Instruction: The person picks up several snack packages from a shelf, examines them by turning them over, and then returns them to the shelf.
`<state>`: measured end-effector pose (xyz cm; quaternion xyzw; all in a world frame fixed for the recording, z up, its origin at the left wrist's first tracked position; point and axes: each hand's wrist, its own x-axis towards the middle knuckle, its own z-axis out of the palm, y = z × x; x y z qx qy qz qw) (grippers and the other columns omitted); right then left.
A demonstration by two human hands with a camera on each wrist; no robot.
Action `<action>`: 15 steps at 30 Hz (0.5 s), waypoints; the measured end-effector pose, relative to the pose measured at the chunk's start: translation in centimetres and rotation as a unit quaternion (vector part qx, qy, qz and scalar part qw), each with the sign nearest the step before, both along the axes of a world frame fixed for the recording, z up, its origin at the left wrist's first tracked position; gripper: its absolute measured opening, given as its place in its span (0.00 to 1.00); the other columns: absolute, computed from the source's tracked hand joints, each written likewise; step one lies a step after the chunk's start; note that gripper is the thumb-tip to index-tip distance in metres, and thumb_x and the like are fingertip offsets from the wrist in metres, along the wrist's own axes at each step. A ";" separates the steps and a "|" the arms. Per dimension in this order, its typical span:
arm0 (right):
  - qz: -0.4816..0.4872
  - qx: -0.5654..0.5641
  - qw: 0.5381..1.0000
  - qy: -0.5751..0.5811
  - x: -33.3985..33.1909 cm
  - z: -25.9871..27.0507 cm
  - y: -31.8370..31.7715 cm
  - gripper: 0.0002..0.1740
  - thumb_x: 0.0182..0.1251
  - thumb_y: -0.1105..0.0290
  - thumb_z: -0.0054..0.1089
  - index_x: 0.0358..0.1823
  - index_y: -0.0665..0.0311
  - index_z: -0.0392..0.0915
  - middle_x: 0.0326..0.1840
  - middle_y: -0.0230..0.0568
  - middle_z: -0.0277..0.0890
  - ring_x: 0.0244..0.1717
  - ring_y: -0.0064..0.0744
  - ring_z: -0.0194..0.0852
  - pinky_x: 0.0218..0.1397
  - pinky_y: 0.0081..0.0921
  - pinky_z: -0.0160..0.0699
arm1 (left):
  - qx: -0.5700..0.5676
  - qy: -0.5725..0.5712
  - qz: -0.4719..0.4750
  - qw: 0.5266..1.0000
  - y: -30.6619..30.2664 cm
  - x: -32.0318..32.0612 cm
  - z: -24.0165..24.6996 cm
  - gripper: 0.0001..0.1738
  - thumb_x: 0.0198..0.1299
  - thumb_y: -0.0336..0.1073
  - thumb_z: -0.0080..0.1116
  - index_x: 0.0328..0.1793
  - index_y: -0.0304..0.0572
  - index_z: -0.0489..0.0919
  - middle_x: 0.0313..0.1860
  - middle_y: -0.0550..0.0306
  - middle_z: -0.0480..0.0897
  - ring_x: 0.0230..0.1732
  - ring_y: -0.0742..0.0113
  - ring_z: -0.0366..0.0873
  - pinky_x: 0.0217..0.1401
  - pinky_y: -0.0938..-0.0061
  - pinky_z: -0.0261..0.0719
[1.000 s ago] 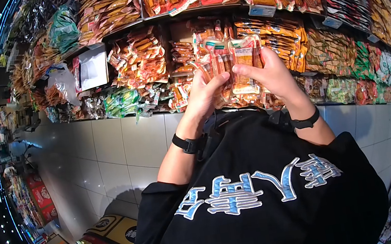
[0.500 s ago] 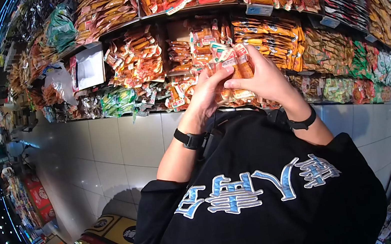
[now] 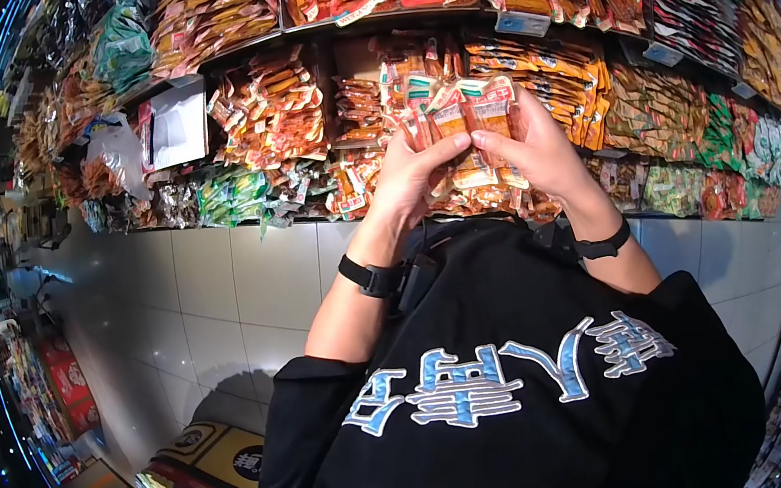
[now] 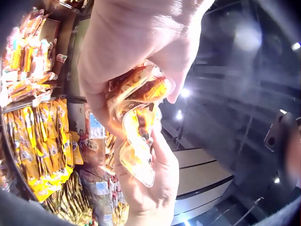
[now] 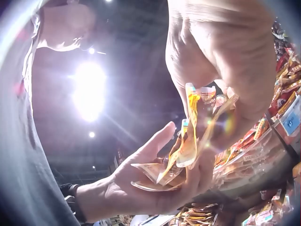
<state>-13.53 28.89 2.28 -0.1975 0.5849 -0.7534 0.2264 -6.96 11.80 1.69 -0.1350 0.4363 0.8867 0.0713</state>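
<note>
Both hands hold a small bunch of clear snack packets [image 3: 492,111] in front of the shelves, with orange-brown food showing through the plastic. From the left side, the left hand [image 3: 413,177] grips them, its thumb laid across the front. The right hand [image 3: 543,148] grips the other side, and the two thumb tips almost meet at the middle. In the left wrist view, the packets [image 4: 138,125] overlap edge-on between the palms. The right wrist view shows several packet edges [image 5: 188,150] fanned between the left hand [image 5: 141,188] and the right hand [image 5: 221,61].
Behind the hands, shelf bins hold packed snacks, with orange packets [image 3: 548,79] at right and reddish packets [image 3: 275,110] at left. A white box [image 3: 177,129] stands among them. Pale floor tiles [image 3: 245,286] lie below. A stacked display [image 3: 208,473] is at lower left.
Half a second ago the packets were tilted and bunched together, with the right hand farther over to the left. Now they face forward side by side, and the thumbs have come level.
</note>
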 end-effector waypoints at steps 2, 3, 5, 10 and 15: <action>-0.002 -0.004 1.000 -0.011 0.1 0.5 -0.2 0.25 0.67 0.81 0.60 0.64 0.69 0.64 0.57 0.38 0.74 0.57 0.23 0.73 0.63 0.26 0.73 | -0.017 -0.001 -0.002 1.000 -0.1 -0.2 -0.1 0.22 0.58 0.26 0.67 0.58 0.37 0.77 0.49 0.57 0.84 0.46 0.71 0.83 0.52 0.73 0.81; -0.004 -0.007 1.000 -0.016 0.0 0.6 -0.3 0.24 0.67 0.80 0.60 0.63 0.68 0.65 0.57 0.37 0.74 0.57 0.23 0.73 0.63 0.26 0.72 | -0.014 0.000 -0.003 1.000 -0.3 -0.2 -0.1 0.21 0.58 0.26 0.67 0.58 0.37 0.77 0.48 0.57 0.85 0.45 0.71 0.83 0.52 0.73 0.81; -0.010 -0.006 0.999 -0.030 -0.2 0.5 -0.2 0.21 0.69 0.78 0.58 0.62 0.68 0.67 0.57 0.37 0.75 0.57 0.23 0.72 0.64 0.26 0.71 | -0.007 0.005 0.012 1.000 -0.2 -0.3 -0.4 0.19 0.57 0.26 0.67 0.55 0.38 0.79 0.47 0.58 0.85 0.44 0.72 0.82 0.51 0.75 0.81; 0.001 -0.065 0.989 -0.136 -1.3 -1.7 1.4 0.18 0.74 0.73 0.51 0.63 0.69 0.68 0.57 0.36 0.75 0.58 0.23 0.70 0.66 0.26 0.67 | 0.016 0.005 0.041 0.999 -0.4 -0.3 -0.1 0.19 0.56 0.24 0.65 0.56 0.37 0.79 0.47 0.57 0.85 0.45 0.71 0.83 0.52 0.74 0.81; 0.000 -0.050 0.998 -0.049 -1.1 0.3 0.7 0.16 0.74 0.77 0.50 0.60 0.71 0.70 0.57 0.38 0.76 0.59 0.22 0.72 0.64 0.25 0.71 | 0.023 0.010 0.058 0.998 -0.8 -0.4 0.4 0.20 0.56 0.23 0.64 0.56 0.36 0.79 0.47 0.57 0.85 0.46 0.70 0.83 0.54 0.72 0.82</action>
